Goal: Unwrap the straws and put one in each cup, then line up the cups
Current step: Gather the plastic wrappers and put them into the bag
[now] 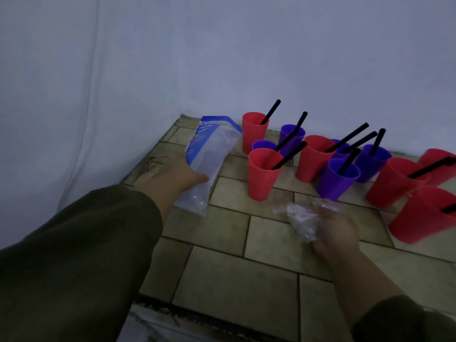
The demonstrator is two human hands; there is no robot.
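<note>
Several red and purple cups stand in a loose cluster at the back right of the tiled surface, from a red cup (263, 174) in front to a purple cup (336, 178) beside it. Black straws (288, 155) lean in most of them. One small purple cup (263, 145) behind the front red one shows no straw. My left hand (177, 175) holds the side of a clear plastic bag with blue print (209, 159), which lies left of the cups. My right hand (332, 230) grips a crumpled clump of clear wrappers (302, 222) just above the tiles.
A white cloth backdrop (123, 82) closes off the left and back. The tiled surface (234, 275) ends in a dark front edge at the bottom. More red cups (424, 215) crowd the right edge of view.
</note>
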